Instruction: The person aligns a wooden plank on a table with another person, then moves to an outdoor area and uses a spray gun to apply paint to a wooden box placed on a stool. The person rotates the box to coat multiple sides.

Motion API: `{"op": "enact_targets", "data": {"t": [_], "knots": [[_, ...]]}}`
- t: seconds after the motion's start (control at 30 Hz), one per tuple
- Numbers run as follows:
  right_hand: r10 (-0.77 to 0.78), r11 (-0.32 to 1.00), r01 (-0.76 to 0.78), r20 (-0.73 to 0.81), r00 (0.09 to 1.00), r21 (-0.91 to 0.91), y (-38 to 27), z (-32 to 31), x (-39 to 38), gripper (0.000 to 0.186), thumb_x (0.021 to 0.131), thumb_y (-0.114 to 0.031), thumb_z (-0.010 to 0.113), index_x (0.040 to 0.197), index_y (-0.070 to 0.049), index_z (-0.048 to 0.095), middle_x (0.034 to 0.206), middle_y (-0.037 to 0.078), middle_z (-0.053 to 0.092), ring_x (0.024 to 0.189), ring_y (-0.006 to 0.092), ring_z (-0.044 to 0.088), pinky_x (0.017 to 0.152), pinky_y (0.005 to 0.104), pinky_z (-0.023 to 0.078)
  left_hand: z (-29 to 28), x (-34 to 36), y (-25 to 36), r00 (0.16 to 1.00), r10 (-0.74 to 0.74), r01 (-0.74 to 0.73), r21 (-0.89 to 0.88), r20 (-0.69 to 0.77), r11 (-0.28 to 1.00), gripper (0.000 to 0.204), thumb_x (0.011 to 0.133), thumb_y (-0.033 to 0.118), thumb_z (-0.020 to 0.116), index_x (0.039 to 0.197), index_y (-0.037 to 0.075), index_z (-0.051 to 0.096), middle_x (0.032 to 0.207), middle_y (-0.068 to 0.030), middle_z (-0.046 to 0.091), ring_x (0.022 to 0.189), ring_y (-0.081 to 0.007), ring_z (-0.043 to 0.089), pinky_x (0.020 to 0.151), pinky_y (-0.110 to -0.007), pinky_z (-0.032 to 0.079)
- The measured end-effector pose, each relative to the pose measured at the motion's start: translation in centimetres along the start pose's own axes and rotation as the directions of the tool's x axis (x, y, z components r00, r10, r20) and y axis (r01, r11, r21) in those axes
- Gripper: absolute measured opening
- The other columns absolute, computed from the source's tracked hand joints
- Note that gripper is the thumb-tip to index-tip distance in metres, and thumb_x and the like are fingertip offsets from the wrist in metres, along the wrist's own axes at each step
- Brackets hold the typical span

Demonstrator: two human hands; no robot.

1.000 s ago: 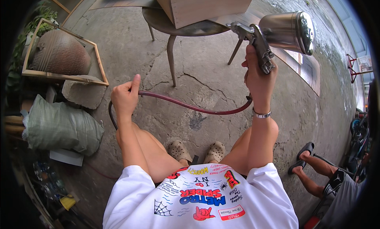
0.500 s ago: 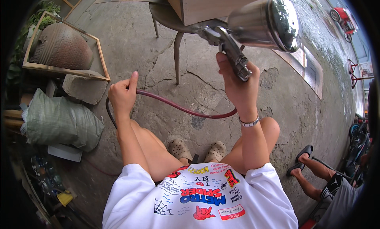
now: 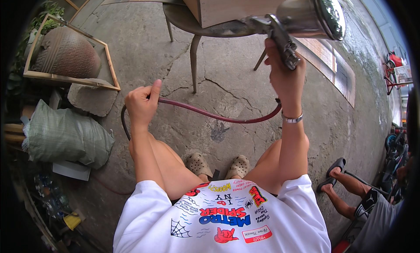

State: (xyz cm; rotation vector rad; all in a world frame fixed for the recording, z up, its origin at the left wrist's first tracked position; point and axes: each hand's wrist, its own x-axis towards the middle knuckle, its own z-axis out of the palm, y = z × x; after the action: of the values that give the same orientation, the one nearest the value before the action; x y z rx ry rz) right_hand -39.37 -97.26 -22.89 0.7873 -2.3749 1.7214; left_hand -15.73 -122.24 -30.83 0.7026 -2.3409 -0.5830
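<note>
I have the spray gun [image 3: 297,23] gripped in my right hand [image 3: 286,73], my left hand [image 3: 141,105] holding the hose [image 3: 210,115]; next I'd aim at the box [image 3: 232,5].

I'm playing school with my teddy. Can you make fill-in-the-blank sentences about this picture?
1. The right hand holds a metal spray ____.
2. The left hand grips a dark red ____.
3. The wooden box sits on a round ____.
4. A silver ____ circles the right wrist.

Missing words: gun; hose; table; bracelet
</note>
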Motion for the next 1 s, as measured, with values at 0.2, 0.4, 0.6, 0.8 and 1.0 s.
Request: {"op": "enact_targets", "data": {"t": [0.2,0.4,0.6,0.8,1.0], "knots": [[-0.025,0.997,0.016,-0.116,0.993,-0.078,3.7,-2.8,3.4,0.041,0.097,-0.04,0.076,0.082,-0.002,0.074,0.06,0.001,0.066,0.047,0.0066,0.055,0.045,0.0261,0.04,0.8,-0.2,1.4,0.994,0.105,-0.105,-0.051,-0.008,0.993,0.053,0.099,0.035,0.071,0.06,0.002,0.054,0.052,-0.0132,0.042,0.046,-0.0274,0.041,0.047,-0.04,0.031],[0.112,0.98,-0.147,-0.239,0.964,-0.132,5.9,-5.3,6.3,0.046,0.095,-0.046,0.076,0.079,-0.004,0.073,0.062,0.002,0.066,0.039,0.0072,0.052,0.036,0.025,0.036,1.6,-0.6,2.6,0.983,0.183,-0.184,-0.101,-0.02,0.978,0.053,0.098,0.03,0.072,0.058,0.003,0.05,0.052,-0.0125,0.041,0.046,-0.0267,0.041,0.046,-0.038,0.03],[0.036,0.986,-0.099,-0.398,0.917,-0.137,6.2,-7.0,8.4,0.053,0.095,-0.047,0.075,0.071,0.0,0.072,0.054,0.003,0.063,0.039,0.0119,0.056,0.037,0.0285,0.041,1.9,-0.7,3.6,0.978,0.208,-0.21,-0.107,-0.034,0.972,0.051,0.098,0.027,0.072,0.059,0.003,0.05,0.052,-0.0125,0.042,0.046,-0.0269,0.044,0.046,-0.039,0.031],[0.2,0.973,-0.227,-0.309,0.93,-0.052,4.1,-6.9,6.4,0.048,0.096,-0.047,0.073,0.081,-0.002,0.075,0.063,0.003,0.067,0.038,0.0091,0.052,0.036,0.0266,0.039,1.6,-0.3,3.3,0.982,0.147,-0.159,-0.104,-0.117,0.982,0.05,0.099,0.026,0.071,0.059,0.002,0.053,0.052,-0.0123,0.042,0.045,-0.0263,0.042,0.046,-0.038,0.03],[0.164,0.986,-0.157,-0.112,0.98,0.063,0.6,-3.1,1.9,0.039,0.097,-0.04,0.076,0.093,-0.002,0.076,0.065,0.002,0.068,0.048,0.0077,0.057,0.044,0.0247,0.041,0.2,0.3,1.6,0.969,0.114,-0.129,-0.057,-0.218,0.99,0.052,0.1,0.024,0.07,0.057,0.001,0.052,0.051,-0.0121,0.038,0.045,-0.0239,0.036,0.046,-0.039,0.027]]}}
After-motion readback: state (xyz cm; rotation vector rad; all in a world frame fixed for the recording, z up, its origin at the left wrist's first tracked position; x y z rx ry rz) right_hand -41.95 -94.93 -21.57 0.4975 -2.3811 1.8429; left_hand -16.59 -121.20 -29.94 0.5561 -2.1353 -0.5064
